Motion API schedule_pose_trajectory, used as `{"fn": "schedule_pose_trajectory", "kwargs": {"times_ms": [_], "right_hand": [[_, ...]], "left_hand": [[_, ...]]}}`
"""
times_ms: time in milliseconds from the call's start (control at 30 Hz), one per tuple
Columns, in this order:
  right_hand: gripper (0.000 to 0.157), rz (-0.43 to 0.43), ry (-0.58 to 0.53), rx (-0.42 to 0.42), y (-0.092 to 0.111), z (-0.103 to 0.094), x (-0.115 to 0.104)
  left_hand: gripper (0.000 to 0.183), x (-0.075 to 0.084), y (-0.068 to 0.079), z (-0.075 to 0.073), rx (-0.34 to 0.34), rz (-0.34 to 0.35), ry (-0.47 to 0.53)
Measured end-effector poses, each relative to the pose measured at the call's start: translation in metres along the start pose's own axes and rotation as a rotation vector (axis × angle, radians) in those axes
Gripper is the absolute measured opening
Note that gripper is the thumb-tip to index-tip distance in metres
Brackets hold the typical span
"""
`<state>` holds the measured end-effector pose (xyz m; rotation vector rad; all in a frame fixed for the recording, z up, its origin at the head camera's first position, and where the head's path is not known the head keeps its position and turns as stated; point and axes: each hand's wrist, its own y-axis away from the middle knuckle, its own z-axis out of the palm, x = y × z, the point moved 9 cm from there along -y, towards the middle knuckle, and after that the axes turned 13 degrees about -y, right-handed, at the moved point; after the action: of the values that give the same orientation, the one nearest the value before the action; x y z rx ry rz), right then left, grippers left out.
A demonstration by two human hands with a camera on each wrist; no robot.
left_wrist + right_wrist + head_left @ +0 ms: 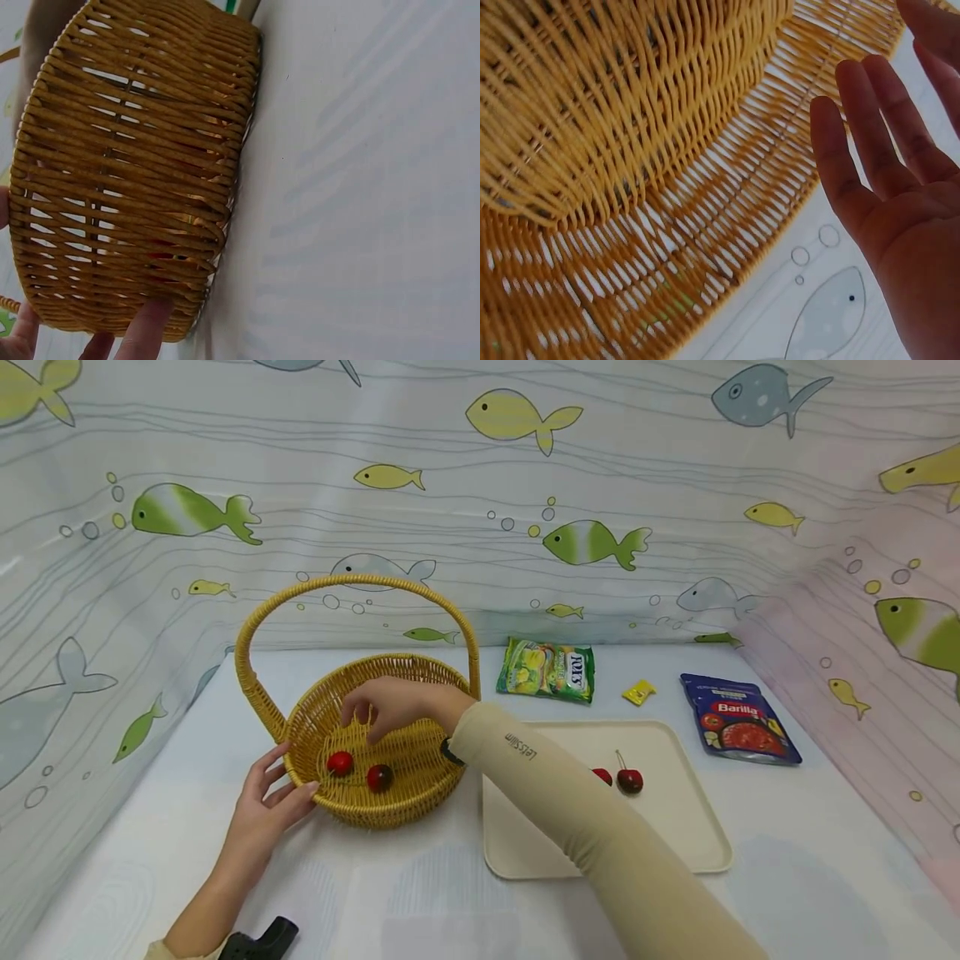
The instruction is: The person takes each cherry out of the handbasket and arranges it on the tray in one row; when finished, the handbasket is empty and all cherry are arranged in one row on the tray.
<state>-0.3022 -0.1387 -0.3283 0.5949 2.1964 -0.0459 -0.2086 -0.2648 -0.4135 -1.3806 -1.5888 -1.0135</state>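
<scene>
A yellow woven basket (390, 810) with a tall arched handle stands at the middle left of the table. Two red cherries lie inside it, a brighter one (340, 764) and a darker one (380, 778). My left hand (264, 814) holds the basket at its near left side, thumb at the rim and fingers against the outer wall (127, 187). Over the basket's inside hovers my right hand (397, 703), fingers loosely bent and apart. Nothing sits in its palm (930, 225) in the right wrist view.
Right of the basket lies a cream tray (675, 843), with a stemmed cherry (630, 781) and another cherry (602, 775) partly behind the right sleeve (570, 802). Farther back are a green candy bag (547, 670), a small yellow packet (639, 692) and a blue Barilla pouch (738, 718).
</scene>
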Motion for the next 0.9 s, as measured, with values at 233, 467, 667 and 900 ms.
{"fn": "schedule_pose_trajectory", "kwargs": {"times_ms": [233, 467, 667, 900], "right_hand": [[0.035, 0.02, 0.033, -0.066, -0.02, 0.019, 0.0], [0.035, 0.076, 0.037, -0.11, -0.031, 0.027, 0.011], [0.033, 0.066, -0.022, -0.153, -0.034, 0.031, 0.019], [0.036, 0.022, -0.034, -0.232, -0.037, 0.04, 0.019]], "left_hand": [[0.076, -0.008, 0.0, -0.002, 0.012, 0.008, 0.012], [0.075, -0.013, -0.002, -0.002, 0.019, 0.006, 0.018], [0.074, -0.002, 0.001, 0.001, 0.02, -0.016, 0.004], [0.074, 0.011, 0.005, 0.003, 0.004, 0.002, 0.003]]}}
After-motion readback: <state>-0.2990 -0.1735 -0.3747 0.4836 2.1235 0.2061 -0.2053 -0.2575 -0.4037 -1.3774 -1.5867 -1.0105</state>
